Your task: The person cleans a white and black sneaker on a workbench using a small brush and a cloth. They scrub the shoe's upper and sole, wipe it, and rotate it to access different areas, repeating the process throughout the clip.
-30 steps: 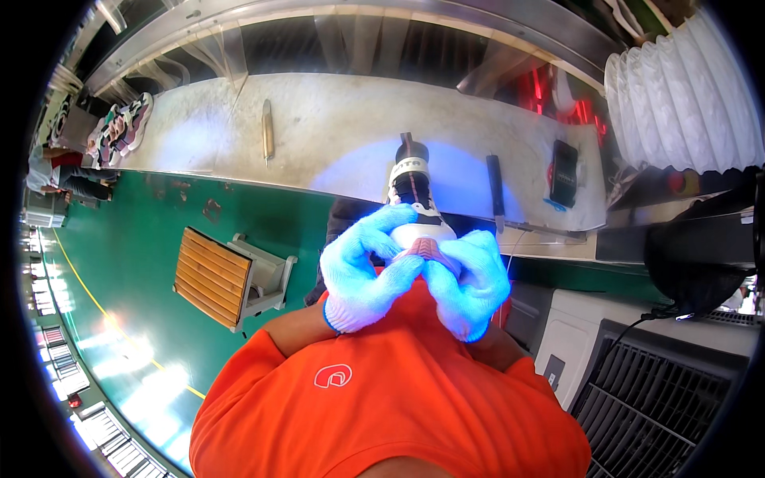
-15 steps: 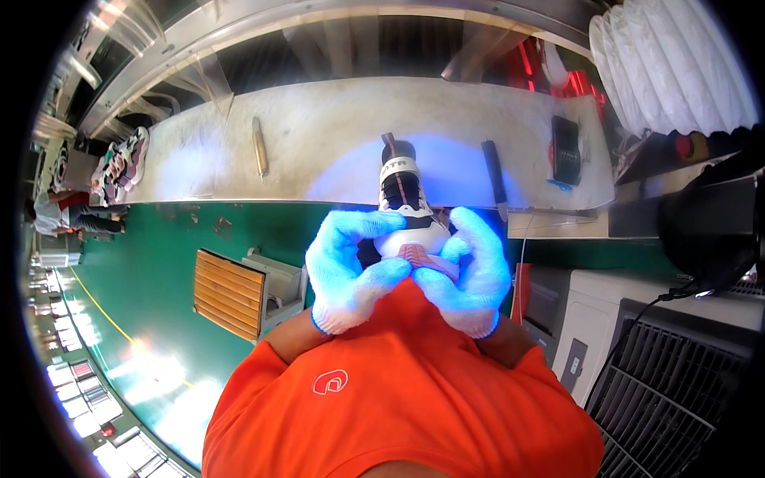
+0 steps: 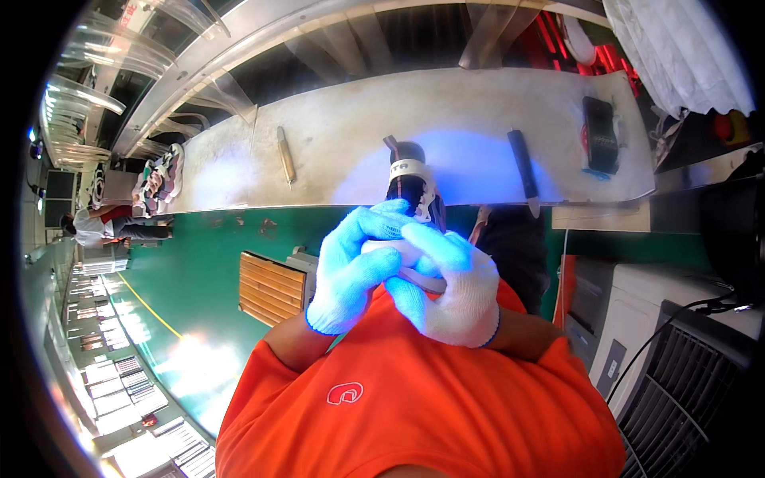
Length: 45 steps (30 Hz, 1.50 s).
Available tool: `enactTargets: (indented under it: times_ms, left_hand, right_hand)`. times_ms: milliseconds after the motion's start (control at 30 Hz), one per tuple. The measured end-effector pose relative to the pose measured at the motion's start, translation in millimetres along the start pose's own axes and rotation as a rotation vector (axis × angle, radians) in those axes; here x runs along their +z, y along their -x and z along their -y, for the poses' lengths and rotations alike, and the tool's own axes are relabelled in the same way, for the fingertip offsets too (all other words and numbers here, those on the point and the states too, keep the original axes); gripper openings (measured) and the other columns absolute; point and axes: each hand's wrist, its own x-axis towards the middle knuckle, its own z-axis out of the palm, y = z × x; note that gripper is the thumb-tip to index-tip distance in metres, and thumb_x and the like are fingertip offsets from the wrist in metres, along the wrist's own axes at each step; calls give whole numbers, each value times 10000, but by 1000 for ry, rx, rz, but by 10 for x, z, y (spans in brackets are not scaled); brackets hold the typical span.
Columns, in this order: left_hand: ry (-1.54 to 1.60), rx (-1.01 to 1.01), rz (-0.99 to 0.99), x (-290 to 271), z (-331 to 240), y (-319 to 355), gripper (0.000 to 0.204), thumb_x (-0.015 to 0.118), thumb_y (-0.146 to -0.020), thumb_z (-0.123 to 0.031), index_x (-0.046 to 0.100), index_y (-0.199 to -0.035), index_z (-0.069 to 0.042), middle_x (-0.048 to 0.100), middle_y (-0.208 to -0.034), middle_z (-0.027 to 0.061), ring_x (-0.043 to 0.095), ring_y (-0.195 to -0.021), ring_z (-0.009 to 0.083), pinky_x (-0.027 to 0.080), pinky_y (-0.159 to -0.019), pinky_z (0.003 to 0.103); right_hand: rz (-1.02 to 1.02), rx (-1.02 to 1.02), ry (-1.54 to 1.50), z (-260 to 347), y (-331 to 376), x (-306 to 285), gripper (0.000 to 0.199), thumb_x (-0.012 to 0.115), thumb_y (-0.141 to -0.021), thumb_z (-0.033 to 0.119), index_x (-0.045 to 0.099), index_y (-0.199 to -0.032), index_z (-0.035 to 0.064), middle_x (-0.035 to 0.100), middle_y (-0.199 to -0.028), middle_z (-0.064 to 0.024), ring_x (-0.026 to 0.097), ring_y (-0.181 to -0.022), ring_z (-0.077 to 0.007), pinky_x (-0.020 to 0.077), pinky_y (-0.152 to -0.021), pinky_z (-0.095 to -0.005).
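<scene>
Gloved left hand (image 3: pixel 347 267) and right hand (image 3: pixel 458 295): fingers curled closed around near toe end of sneaker (image 3: pixel 410 188). Black-handled tool (image 3: pixel 523 166) lies right, on table (image 3: pixel 470 103).

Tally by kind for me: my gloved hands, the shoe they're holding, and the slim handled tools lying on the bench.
Gloved hands: 2, the left hand and the right hand
Held shoe: 1
Slim tools: 2, one tan tool and one black-handled tool
Total: 5
</scene>
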Motion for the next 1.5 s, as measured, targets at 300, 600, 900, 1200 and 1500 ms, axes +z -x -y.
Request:
enactTargets:
  times_ms: [300,600,900,1200,1500]
  left_hand:
    - [-174,128,35,-93,37,-66,562,975,-849,-227,756,-1305,17,696,-1502,188,679,-1389,316,522,-1223,484]
    - [-442,272,69,-160,65,-143,691,1058,-741,-233,774,-1315,27,765,-1413,207,697,-1380,333,488,-1252,512]
    - [-409,281,9,-269,127,-120,660,996,-709,-161,757,-1291,39,773,-1401,208,698,-1384,355,488,-1249,518]
    - [-388,63,50,-107,-228,-84,650,1009,-795,-261,710,-1318,-16,717,-1462,161,605,-1501,337,460,-1264,504]
    - [-502,46,-68,-27,-217,-106,552,984,-774,-179,736,-1240,-18,745,-1377,149,603,-1503,349,468,-1251,500]
  right_hand:
    - [51,15,-11,3,-58,-103,710,974,-876,118,642,-1483,-37,767,-1120,-219,799,-919,-345,658,-729,-392]
    - [-27,77,35,-161,-15,-117,654,1051,-791,212,700,-1323,64,741,-1059,-148,760,-888,-330,633,-724,-429]
    - [-81,18,-14,-371,31,66,666,1077,-764,274,688,-1270,87,722,-1037,-136,713,-867,-308,597,-698,-415]
    - [-97,-38,-30,-443,3,222,694,1060,-744,338,683,-1269,84,686,-1041,-112,707,-888,-335,600,-731,-453]
    - [-104,-20,-62,-467,19,217,761,1048,-747,321,655,-1349,72,669,-1083,-128,711,-940,-339,605,-738,-457]
